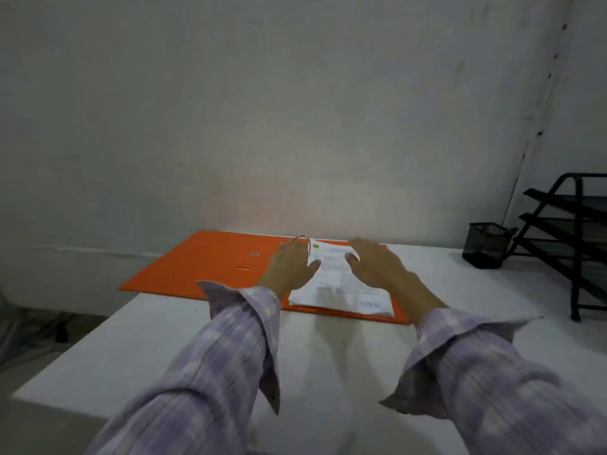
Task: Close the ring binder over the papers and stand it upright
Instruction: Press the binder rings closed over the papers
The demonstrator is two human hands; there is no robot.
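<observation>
Orange ring binder [210,261] lies open flat, long axis left-right; both hands, left [290,264] and right [377,262], spread flat on papers [341,287].

Office: desk with pen cup [487,245], letter trays [573,224].

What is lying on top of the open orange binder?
On the orange binder, a stack of printed papers lies on its right half, by the metal ring. The left hand and right hand cover the rest of the ring mechanism and part of the papers.
</observation>
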